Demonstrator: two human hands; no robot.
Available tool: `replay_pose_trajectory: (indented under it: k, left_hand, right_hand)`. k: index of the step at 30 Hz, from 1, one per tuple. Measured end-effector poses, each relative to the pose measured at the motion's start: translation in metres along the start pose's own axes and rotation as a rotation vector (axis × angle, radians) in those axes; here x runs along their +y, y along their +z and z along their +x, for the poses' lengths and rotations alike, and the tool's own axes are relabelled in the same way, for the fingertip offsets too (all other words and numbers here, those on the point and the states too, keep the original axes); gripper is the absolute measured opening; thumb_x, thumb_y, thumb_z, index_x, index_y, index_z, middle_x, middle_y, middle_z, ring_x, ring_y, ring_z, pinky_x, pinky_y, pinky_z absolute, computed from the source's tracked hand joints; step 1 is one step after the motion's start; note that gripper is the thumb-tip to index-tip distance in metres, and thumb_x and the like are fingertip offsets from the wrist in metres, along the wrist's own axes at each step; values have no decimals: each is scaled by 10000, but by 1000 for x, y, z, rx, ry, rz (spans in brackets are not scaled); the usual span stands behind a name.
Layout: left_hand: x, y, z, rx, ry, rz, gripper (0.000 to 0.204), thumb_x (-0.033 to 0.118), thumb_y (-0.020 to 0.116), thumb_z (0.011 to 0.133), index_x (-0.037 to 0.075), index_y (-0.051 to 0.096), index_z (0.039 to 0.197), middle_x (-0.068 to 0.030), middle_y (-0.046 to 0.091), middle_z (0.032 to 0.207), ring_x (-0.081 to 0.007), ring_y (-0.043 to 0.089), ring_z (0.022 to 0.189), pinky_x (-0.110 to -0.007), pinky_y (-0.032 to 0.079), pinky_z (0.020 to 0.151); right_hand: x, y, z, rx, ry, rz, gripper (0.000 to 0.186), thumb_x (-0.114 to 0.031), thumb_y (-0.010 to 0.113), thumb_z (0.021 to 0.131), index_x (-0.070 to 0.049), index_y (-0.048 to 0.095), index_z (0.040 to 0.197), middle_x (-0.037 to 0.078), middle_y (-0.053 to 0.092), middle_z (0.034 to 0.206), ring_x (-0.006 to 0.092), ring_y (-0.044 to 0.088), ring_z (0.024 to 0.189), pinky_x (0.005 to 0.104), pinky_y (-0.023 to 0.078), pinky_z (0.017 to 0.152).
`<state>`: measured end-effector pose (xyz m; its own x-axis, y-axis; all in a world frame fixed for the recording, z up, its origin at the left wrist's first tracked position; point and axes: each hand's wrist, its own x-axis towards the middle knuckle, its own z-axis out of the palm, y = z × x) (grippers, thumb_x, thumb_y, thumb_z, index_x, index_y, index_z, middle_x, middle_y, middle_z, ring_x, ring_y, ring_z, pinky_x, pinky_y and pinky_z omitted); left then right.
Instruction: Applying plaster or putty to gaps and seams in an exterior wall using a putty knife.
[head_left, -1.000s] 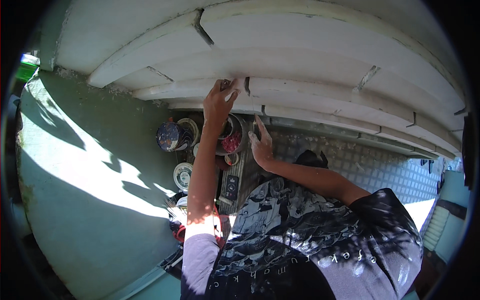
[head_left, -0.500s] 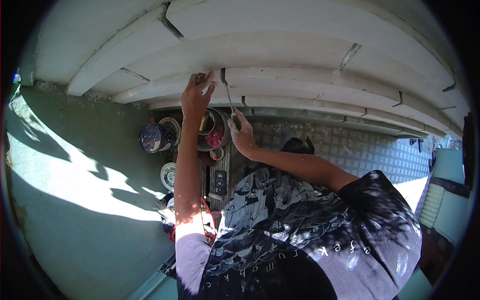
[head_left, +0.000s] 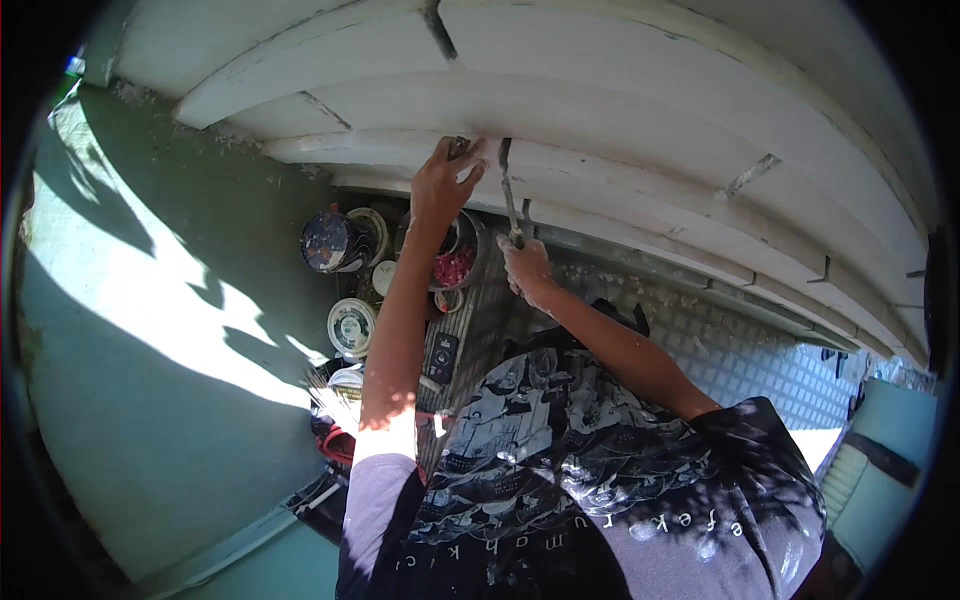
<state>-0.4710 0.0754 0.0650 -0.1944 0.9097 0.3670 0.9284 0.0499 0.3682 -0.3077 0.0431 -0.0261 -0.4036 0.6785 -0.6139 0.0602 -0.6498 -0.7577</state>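
My left hand (head_left: 440, 188) reaches up to the seam between two white painted planks (head_left: 620, 110). Its fingertips pinch a small dark piece (head_left: 456, 148) against the wood. My right hand (head_left: 525, 268) is closed around the handle of a thin metal tool (head_left: 508, 195). The tool stands upright, with its tip at the same seam just right of my left fingers. Both forearms rise from my dark printed shirt at the bottom.
On the green floor (head_left: 150, 300) below the planks stand a dark blue tin (head_left: 330, 240), a round white lid (head_left: 352, 326) and a tub with pink contents (head_left: 455, 266). A black handset (head_left: 440, 356) lies on the metal checker plate (head_left: 740, 350). Red gear (head_left: 335, 442) sits lower left.
One second ago no tool showed in my right hand; now it holds the thin tool up against the plank seam. My left hand has stayed at the seam while the view shifted.
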Motion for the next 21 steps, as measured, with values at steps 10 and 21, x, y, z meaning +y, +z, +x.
replay_pose_trajectory:
  k: [10,21]
  left_hand:
    - [-3,-2,-3,14,22,-20,344,281,716,837,250,702,1179,-60,603,1080,-267,647,962,-410,542,764]
    - [0,-4,-4,36,23,-39,354,254,712,833,251,694,1187,-69,604,1114,-274,659,957,-410,551,761]
  right_hand:
    - [5,6,-10,38,38,-11,426,-283,590,971,-94,402,638,14,385,485,177,379,322,356,301,322]
    - [12,1,5,15,-147,-187,465,-308,601,966,-82,415,605,24,394,447,182,387,296,353,298,308]
